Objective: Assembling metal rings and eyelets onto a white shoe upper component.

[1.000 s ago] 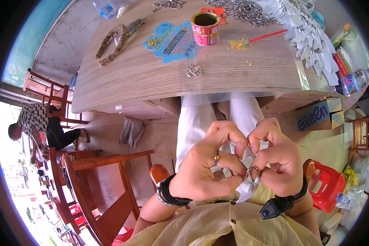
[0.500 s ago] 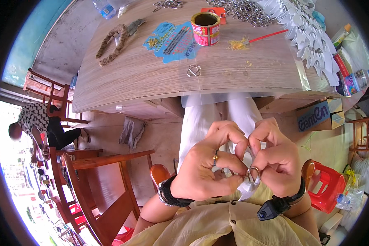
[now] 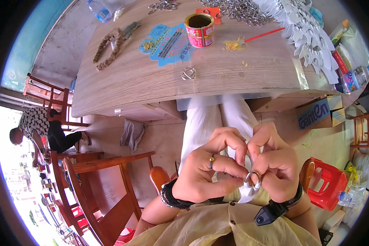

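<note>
Above my lap, my left hand (image 3: 209,170) and my right hand (image 3: 279,166) meet with their fingers bent and pinched. Between their fingertips is a silvery metal ring (image 3: 257,177), gripped from both sides. A white, pointed flap of thin material (image 3: 247,194) hangs from it toward my yellowish shirt. How the flap is joined to the ring is partly hidden by the fingers. On the table ahead, two crossed metal rings (image 3: 188,74) lie by the near edge.
The wooden table (image 3: 139,82) bears a pink can (image 3: 199,37), a blue card (image 3: 164,47), a red-handled brush (image 3: 258,37), brown-wrapped pliers (image 3: 110,47), a heap of metal rings (image 3: 242,11) and white ringed pieces (image 3: 309,41). A red stool (image 3: 326,184) stands right. Someone sits (image 3: 37,123) far left.
Both hands stay pinched at the ring, with small finger shifts. The white flap has swung slightly and hangs a little differently. The view has shifted slightly.
</note>
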Action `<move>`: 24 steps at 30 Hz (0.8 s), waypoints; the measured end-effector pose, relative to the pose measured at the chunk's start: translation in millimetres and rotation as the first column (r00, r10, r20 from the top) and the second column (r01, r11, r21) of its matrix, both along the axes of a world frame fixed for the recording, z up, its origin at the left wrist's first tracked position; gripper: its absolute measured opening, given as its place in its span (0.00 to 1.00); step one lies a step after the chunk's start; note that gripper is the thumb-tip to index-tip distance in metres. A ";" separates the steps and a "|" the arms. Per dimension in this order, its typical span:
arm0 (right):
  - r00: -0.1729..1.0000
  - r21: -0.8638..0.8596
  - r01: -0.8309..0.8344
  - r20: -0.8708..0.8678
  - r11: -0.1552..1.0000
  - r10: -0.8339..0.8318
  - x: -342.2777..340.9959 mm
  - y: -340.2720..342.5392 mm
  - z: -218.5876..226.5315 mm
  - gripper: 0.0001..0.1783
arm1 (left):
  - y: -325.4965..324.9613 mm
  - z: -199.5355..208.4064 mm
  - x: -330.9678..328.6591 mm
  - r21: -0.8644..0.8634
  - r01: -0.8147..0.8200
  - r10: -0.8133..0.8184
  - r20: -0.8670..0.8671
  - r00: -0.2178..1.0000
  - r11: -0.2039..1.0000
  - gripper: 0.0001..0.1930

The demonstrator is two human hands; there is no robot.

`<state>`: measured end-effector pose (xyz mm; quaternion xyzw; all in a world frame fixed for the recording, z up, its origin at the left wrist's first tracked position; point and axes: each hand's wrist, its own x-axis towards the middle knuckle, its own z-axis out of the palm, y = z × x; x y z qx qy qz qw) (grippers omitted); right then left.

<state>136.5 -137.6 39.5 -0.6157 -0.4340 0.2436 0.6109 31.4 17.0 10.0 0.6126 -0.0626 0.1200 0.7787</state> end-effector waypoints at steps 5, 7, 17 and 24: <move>0.999 0.015 -0.025 -0.034 1.000 0.025 2.3 0.9 -5.7 0.09 | -1.7 0.2 1.6 0.085 -0.047 0.048 -0.005 0.999 0.995 0.08; 0.997 0.010 -0.017 -0.070 1.000 0.018 0.7 1.2 -6.3 0.09 | -0.4 1.4 0.5 0.132 -0.054 0.057 -0.023 0.998 0.990 0.07; 0.996 -0.055 0.035 -0.082 0.998 -0.039 -0.1 0.2 -11.5 0.07 | 4.8 3.7 -0.1 0.184 -0.033 0.056 -0.120 0.991 0.982 0.06; 0.977 -0.098 0.093 0.203 0.991 -0.072 5.9 0.0 -8.4 0.07 | 14.0 7.8 0.6 0.181 0.076 -0.053 -0.130 0.990 0.980 0.06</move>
